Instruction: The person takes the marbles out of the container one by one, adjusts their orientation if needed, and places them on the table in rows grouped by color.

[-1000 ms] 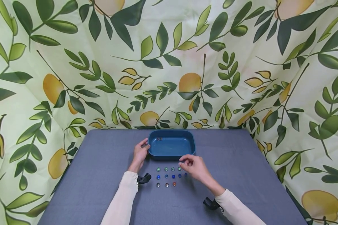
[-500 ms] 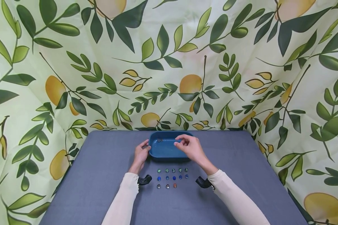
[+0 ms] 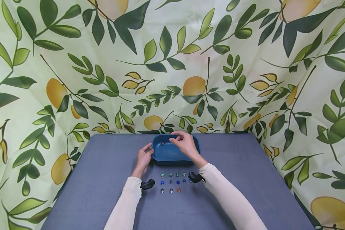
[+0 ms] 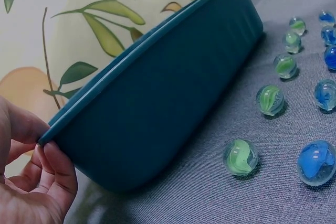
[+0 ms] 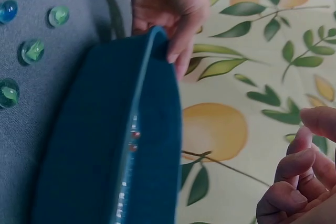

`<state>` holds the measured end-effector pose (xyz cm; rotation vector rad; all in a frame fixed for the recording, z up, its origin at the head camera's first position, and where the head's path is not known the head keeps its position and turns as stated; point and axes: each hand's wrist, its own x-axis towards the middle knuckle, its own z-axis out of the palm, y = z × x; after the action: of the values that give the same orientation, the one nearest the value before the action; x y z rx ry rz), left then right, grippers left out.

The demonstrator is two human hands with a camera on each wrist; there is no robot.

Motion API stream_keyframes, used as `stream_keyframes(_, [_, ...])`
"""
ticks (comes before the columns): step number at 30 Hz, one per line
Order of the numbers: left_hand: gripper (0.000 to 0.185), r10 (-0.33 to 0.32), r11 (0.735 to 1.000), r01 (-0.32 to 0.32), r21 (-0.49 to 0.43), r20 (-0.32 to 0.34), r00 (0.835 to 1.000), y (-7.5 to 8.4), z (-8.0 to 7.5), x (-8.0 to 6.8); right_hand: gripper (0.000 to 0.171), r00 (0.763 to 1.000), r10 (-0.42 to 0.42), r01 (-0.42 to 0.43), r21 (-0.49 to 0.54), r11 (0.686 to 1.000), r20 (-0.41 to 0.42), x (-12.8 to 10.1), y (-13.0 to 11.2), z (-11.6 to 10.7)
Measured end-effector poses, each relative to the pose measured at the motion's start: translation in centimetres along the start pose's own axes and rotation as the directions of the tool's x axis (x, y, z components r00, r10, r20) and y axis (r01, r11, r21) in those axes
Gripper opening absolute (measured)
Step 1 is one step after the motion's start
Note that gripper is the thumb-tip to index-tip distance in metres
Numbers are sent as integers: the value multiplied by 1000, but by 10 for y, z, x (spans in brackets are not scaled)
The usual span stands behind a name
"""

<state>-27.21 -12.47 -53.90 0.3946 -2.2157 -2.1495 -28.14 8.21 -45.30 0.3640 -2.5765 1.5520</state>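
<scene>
Inside, marbles (image 3: 162, 143) in blue tray (image 3: 172, 154); left fingers (image 3: 147, 149) gripping its rim; right fingers (image 3: 176, 138) curled, contents unclear.

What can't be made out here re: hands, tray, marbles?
- Right hand, head view: whether the fingertips pinch a marble; too small. Right wrist view: fingers cut off by the frame's edge.
- Tray contents, head view: tiny dark specks near the back left, count unclear; the right hand covers part of the floor.
- Marble rows, head view: the right end sits behind the wrist camera.
- Left hand, left wrist view: mostly out of frame.
</scene>
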Motion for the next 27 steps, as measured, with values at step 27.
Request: stream_keyframes(27, [45,4,1000,-4,-3,10,1000,0,-1,1,27,980,180,-163,-172,972,89,47,46,52])
